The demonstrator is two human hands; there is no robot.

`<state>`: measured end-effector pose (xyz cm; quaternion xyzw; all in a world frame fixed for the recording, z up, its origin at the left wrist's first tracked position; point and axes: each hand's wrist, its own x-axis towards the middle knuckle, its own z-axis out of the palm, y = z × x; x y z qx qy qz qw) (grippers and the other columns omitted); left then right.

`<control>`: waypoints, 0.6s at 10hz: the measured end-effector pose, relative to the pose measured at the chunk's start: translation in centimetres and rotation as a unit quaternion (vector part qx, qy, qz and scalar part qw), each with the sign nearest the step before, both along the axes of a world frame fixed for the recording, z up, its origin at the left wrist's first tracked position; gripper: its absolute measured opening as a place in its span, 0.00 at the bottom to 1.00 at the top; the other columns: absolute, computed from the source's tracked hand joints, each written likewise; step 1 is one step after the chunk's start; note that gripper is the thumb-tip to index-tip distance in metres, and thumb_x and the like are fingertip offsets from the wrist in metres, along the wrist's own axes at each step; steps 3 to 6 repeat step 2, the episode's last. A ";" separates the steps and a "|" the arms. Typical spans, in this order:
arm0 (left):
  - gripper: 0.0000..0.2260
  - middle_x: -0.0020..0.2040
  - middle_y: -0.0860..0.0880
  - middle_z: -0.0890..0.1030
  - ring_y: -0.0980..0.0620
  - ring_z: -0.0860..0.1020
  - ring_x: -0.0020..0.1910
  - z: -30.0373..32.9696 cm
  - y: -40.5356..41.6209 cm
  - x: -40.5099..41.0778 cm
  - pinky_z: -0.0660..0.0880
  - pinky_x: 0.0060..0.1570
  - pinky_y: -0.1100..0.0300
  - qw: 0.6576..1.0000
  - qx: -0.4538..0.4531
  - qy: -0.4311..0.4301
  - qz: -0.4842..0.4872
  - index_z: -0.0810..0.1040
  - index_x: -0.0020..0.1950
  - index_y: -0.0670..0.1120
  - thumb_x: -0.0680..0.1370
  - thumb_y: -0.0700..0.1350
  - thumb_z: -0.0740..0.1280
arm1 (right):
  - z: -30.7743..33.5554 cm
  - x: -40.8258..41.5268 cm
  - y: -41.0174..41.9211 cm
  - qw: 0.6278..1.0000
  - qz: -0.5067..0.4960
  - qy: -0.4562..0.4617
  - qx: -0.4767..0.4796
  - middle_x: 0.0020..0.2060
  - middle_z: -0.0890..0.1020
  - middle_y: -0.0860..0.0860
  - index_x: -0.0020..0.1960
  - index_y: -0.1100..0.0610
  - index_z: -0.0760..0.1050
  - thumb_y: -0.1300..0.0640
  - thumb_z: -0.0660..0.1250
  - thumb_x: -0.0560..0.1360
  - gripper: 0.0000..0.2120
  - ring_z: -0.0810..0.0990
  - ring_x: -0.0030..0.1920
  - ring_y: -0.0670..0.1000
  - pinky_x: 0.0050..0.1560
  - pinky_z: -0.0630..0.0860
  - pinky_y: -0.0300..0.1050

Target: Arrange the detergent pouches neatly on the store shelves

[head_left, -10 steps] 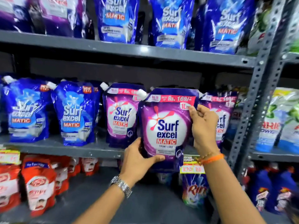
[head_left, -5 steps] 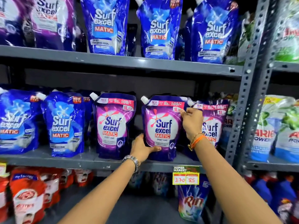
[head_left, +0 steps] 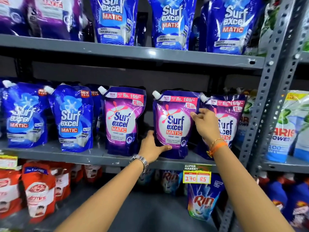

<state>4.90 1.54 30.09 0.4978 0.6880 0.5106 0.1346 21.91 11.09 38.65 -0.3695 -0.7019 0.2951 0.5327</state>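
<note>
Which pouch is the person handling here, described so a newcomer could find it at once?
Start at the grey middle shelf, whose left half holds blue pouches and right half purple ones. Of the three purple Surf Excel Matic pouches, it is the middle purple pouch, above the yellow price tag. Only this one has the left hand at its base and the right hand at its upper right edge.

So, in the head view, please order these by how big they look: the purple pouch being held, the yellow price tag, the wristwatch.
1. Purple pouch, by far the largest.
2. Yellow price tag.
3. Wristwatch, the smallest.
The watch is nearer the camera than the tag and still looks smaller, so the order seems safe.
</note>
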 end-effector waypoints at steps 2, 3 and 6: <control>0.34 0.64 0.51 0.77 0.54 0.76 0.63 0.4 -4.9 -0.7 0.75 0.64 0.53 0.982 0.154 0.100 0.047 0.66 0.71 0.50 0.69 0.56 0.76 | 1.6 6.8 -7.7 0.991 -0.017 0.096 0.094 0.56 0.85 0.54 0.67 0.54 0.77 0.54 0.71 0.77 0.19 0.83 0.55 0.52 0.63 0.78 0.49; 0.34 0.64 0.51 0.77 0.54 0.76 0.63 0.4 -4.9 -0.7 0.75 0.64 0.53 0.982 0.154 0.100 0.047 0.66 0.71 0.50 0.69 0.56 0.76 | 1.6 6.8 -7.7 0.991 -0.017 0.096 0.094 0.56 0.85 0.54 0.67 0.54 0.77 0.54 0.71 0.77 0.19 0.83 0.55 0.52 0.63 0.78 0.49; 0.34 0.64 0.51 0.77 0.54 0.76 0.63 0.4 -4.9 -0.7 0.75 0.64 0.53 0.982 0.154 0.100 0.047 0.66 0.71 0.50 0.69 0.56 0.76 | 1.6 6.8 -7.7 0.991 -0.017 0.096 0.094 0.56 0.85 0.54 0.67 0.54 0.77 0.54 0.71 0.77 0.19 0.83 0.55 0.52 0.63 0.78 0.49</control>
